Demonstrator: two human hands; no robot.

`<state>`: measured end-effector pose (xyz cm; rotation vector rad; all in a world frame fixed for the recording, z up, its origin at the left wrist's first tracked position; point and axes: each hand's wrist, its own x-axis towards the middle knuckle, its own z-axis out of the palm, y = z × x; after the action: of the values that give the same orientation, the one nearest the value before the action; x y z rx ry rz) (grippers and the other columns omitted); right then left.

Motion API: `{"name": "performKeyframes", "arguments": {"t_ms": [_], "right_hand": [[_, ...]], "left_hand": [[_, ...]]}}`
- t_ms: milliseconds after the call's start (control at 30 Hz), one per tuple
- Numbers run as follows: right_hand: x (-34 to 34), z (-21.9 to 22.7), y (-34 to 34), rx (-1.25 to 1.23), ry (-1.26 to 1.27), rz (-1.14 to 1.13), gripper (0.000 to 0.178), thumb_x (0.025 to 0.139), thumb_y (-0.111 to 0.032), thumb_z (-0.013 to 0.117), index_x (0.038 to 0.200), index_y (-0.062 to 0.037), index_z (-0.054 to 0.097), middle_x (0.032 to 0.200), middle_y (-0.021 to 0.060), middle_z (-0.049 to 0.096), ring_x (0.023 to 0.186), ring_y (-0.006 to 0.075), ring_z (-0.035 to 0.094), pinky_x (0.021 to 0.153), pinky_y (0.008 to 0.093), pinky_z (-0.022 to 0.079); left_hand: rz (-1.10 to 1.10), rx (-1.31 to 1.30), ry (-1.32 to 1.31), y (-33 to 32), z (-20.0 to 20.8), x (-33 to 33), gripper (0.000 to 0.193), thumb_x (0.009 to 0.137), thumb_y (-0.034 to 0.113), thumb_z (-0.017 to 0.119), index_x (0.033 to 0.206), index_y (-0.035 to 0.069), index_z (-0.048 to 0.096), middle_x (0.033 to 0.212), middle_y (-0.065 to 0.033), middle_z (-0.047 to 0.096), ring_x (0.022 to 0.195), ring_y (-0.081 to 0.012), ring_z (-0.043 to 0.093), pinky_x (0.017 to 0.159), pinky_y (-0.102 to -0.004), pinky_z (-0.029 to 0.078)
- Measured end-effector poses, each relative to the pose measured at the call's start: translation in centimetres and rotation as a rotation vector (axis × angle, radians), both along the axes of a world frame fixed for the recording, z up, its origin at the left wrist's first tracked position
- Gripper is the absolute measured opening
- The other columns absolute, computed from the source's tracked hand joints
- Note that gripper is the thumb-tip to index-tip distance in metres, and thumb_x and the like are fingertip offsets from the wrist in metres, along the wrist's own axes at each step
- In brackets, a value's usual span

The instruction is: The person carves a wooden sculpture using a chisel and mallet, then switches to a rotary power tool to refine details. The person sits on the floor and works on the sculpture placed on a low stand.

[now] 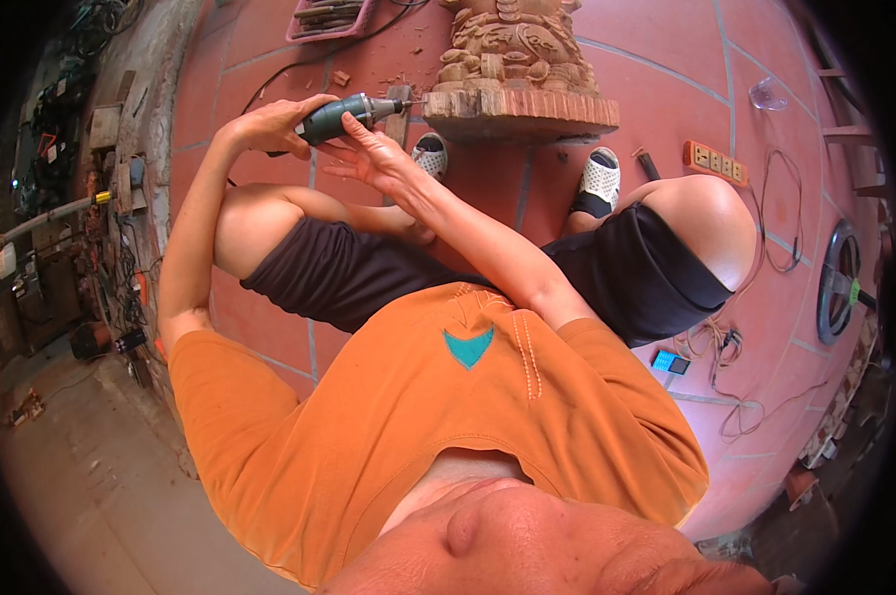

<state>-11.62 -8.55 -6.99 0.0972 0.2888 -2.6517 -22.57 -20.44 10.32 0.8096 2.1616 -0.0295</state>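
My left hand (277, 127) is wrapped around the rear of a dark green rotary tool (336, 118) with a grey nose. A thin bit on the tool points right, at the left edge of a carved wooden statue (512, 50); I cannot tell whether it touches. My right hand (380, 159) is under the front of the tool, thumb raised against its body and fingers stretched apart. The statue's thick, rough-edged base (522, 116) faces me. A narrow wooden piece (398, 117) lies on the floor below the bit.
A pink basket (291, 30) of wooden-handled tools stands beyond the rotary tool. On the right lie an orange power strip (716, 163), a clear cup (768, 95), a phone (670, 363), loose cables (795, 213) and a dark wheel (838, 282). Wood chips dot the red tiles.
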Motion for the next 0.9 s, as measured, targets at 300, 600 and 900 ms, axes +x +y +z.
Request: {"name": "performKeyframes", "arguments": {"t_ms": [300,600,900], "right_hand": [[1.0,0.5,-0.2,-0.017,-0.038,-0.006,0.065,0.089,-0.043,0.078,0.142,-0.0169,0.052,0.142,0.0118,0.059,0.137,0.0354,0.052,0.103,0.0605,0.049],[1.6,0.8,-0.5,-0.042,-0.07,0.006,0.066,0.089,-0.044,0.078,0.143,-0.0183,0.051,0.146,0.0065,0.055,0.141,0.0337,0.048,0.109,0.0617,0.043],[0.7,0.2,-0.3,-0.035,-0.027,-0.009,0.064,0.09,-0.044,0.076,0.143,-0.0175,0.05,0.142,0.012,0.058,0.136,0.0349,0.053,0.105,0.0624,0.048]], "left_hand": [[-0.003,-0.036,-0.044,0.2,0.3,0.0,0.097,0.062,0.013,0.078,0.15,0.02,0.038,0.102,-0.0183,0.069,0.09,-0.036,0.068,0.077,-0.0462,0.054],[-0.025,-0.007,-0.052,-0.3,0.1,0.0,0.098,0.062,0.012,0.078,0.15,0.02,0.037,0.101,-0.0191,0.069,0.09,-0.0377,0.068,0.077,-0.047,0.054],[0.061,-0.058,-0.045,0.5,0.9,0.5,0.098,0.061,0.014,0.075,0.151,0.023,0.037,0.095,-0.0164,0.067,0.087,-0.0339,0.066,0.075,-0.0457,0.051]]}}
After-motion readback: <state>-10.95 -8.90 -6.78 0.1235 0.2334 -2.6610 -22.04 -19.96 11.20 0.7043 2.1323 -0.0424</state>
